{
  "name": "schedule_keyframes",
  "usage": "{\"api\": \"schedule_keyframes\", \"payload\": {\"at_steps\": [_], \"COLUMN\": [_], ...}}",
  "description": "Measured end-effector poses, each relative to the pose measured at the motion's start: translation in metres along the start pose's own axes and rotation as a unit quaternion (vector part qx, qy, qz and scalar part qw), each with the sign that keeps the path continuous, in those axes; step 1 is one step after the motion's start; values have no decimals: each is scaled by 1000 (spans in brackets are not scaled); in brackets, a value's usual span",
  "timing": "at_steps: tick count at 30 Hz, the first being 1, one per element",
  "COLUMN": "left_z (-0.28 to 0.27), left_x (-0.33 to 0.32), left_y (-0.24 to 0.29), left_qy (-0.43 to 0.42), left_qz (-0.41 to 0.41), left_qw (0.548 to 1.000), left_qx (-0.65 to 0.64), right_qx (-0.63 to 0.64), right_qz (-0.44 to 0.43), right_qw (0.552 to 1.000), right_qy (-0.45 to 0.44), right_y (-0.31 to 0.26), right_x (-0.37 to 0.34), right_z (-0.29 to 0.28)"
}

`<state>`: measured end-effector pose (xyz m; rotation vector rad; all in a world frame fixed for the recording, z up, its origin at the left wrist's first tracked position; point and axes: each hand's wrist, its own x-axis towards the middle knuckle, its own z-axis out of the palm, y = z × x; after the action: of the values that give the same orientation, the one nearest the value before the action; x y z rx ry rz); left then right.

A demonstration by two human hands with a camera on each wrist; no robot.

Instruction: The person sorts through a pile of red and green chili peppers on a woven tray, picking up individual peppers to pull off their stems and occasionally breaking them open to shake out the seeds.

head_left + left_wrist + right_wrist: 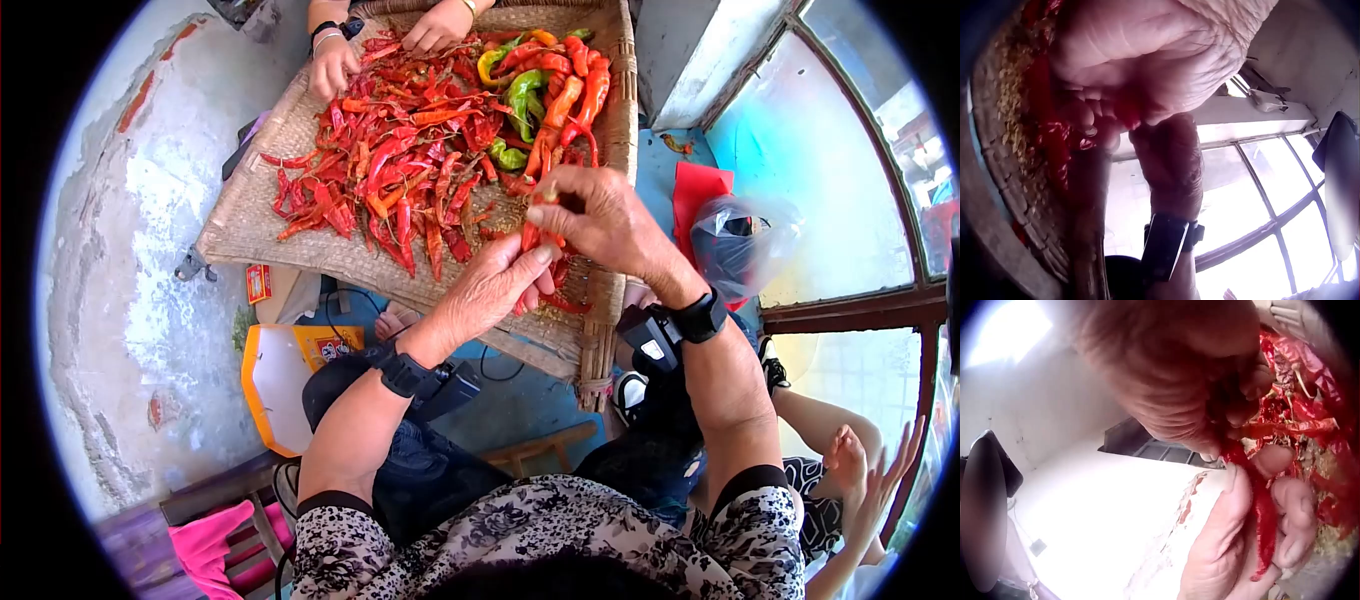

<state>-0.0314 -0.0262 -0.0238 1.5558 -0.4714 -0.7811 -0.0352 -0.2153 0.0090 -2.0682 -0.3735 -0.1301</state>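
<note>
Close together over the near right part of a woven tray [330, 255], my two hands work on one red chili pepper [1264, 525]. My left hand [490, 285] holds its body between thumb and curled fingers; the pepper's tip points down across the palm in the right wrist view. With thumb and fingers, my right hand [605, 220] pinches the pepper's upper end, which those fingers partly hide. Dried red chilies [390, 170] lie heaped left of my hands. Beyond my right hand lie fresher green peppers [522, 100] and large orange-red peppers [592, 95].
Another person's hands [335, 70] reach into the chilies at the tray's far side. An orange-edged white box [285, 380] stands below left. At right are a clear plastic bag [745, 240], a red cloth-like piece [697, 190] and windows. Someone else's hands [875, 475] show at lower right.
</note>
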Motion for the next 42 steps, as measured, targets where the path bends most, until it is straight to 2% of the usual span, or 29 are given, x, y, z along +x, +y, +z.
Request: {"api": "schedule_keyframes", "payload": {"at_steps": [1, 3, 4, 5, 6, 7, 9, 10, 12, 14, 15, 17, 19, 21, 22, 23, 25, 27, 29, 30, 31, 32, 33, 36, 38, 39, 41, 42], "left_z": [-3, -15, -26, -39, -49, -54, -60, -58, -46, -38, -37, -40, -39, -41, -42, -43, -42, -41, -42, -44, -47, -50, -63, -76, -70, -63, -52, -52], "left_x": [-2, -5, -6, -7, -7, -8, -7, -7, -2, 5, 7, 12, 17, 16, 15, 15, 13, 12, 12, 11, 9, 8, 10, 11, 14, 18, 25, 26], "left_y": [8, 21, 20, 18, 16, 15, 11, 4, -10, -15, -16, -21, -20, -14, -10, -5, 3, 9, 12, 17, 23, 28, 22, 9, -2, -3, -4, -7], "left_qy": [1, 92, 133, 171, 215, 224, 165, 167, 151, 134, 116, 117, 139, 158, 177, 174, 190, 193, 185, 217, 249, 275, 291, 278, 244, 224, 211, 210], "left_qz": [-1, 38, 71, 103, 125, 136, 89, 89, 146, 131, 117, 141, 128, 156, 184, 184, 218, 230, 265, 256, 246, 204, 188, 145, 127, 71, 9, 9], "left_qw": [1000, 990, 977, 958, 916, 895, 897, 897, 809, 806, 801, 789, 763, 773, 782, 782, 805, 807, 834, 830, 825, 852, 845, 851, 768, 781, 769, 769], "left_qx": [-1, 100, 154, 208, 315, 360, 401, 401, 549, 562, 576, 587, 618, 594, 568, 569, 518, 508, 448, 446, 444, 397, 407, 420, 579, 578, 604, 604], "right_qx": [1, -126, -139, -136, -132, -129, -139, -161, -183, -153, -154, -135, -115, -145, -183, -182, -274, -292, -285, -285, -232, -177, -117, -190, -234, -277, -281, -280], "right_qz": [0, -5, -4, -3, -2, -3, -19, -9, 1, -7, -6, -21, -30, -127, -113, -111, -79, -67, -30, -32, -28, -24, 11, 20, 22, 23, 45, 39], "right_qw": [1000, 990, 989, 990, 991, 992, 990, 987, 982, 983, 983, 983, 988, 981, 977, 977, 958, 954, 958, 958, 972, 983, 992, 974, 962, 948, 945, 945], "right_qy": [-1, 59, 41, 43, 17, -10, -9, 22, 53, 103, 103, 120, 99, 37, 2, 4, 1, -7, -3, -4, 15, 34, 44, 118, 138, 158, 159, 167], "right_y": [-4, -11, -7, -3, 2, 7, 13, 10, 5, 1, 0, -3, -1, 8, 10, 12, 14, 11, 9, 10, 13, 15, 9, 8, 18, 22, 25, 24], "right_x": [1, 2, 2, 1, -1, -3, -5, -5, -4, -4, -3, -1, 0, -1, -2, -2, -5, -5, -3, -2, 0, 2, 4, 7, 5, 5, 6, 6], "right_z": [-5, -18, -22, -23, -22, -21, -18, -16, -13, -11, -9, -4, 3, 15, 19, 23, 31, 34, 37, 35, 31, 27, 21, 6, 3, 1, -2, -4]}}
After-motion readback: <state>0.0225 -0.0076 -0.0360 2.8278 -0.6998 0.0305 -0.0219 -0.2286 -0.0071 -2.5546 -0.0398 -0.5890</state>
